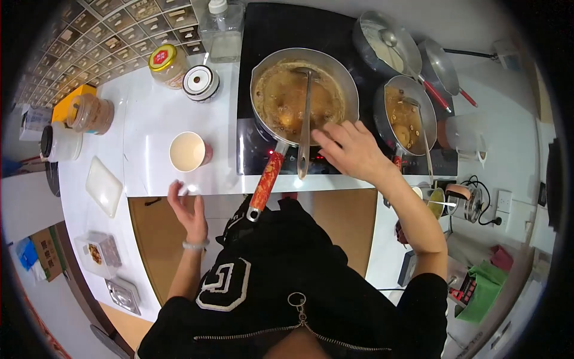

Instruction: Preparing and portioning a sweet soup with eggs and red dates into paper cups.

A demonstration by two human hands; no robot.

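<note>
My right hand [347, 148] is at the near right rim of a metal saucepan [353, 96] that holds bubbling brown liquid. Its fingers are apart beside the handle of a metal ladle [306, 130]; whether they touch the ladle or the rim I cannot tell. The ladle's bowl lies in the liquid, and its handle leans over the near rim. The pan's red patterned handle [267, 181] points towards me. In front of the counter edge, my left hand [190, 208] has its fingers apart, with nothing seen in it. Beyond it stands a paper cup [187, 151], its inside pale.
A second saucepan [428, 107] with brown liquid and a ladle stands right on the black cooktop [269, 22]. Behind it are a pan of whitish liquid [383, 49] and another pan [441, 67]. Left are a gold-lidded jar [168, 67], a lidded pot [200, 84] and a white lid [104, 186].
</note>
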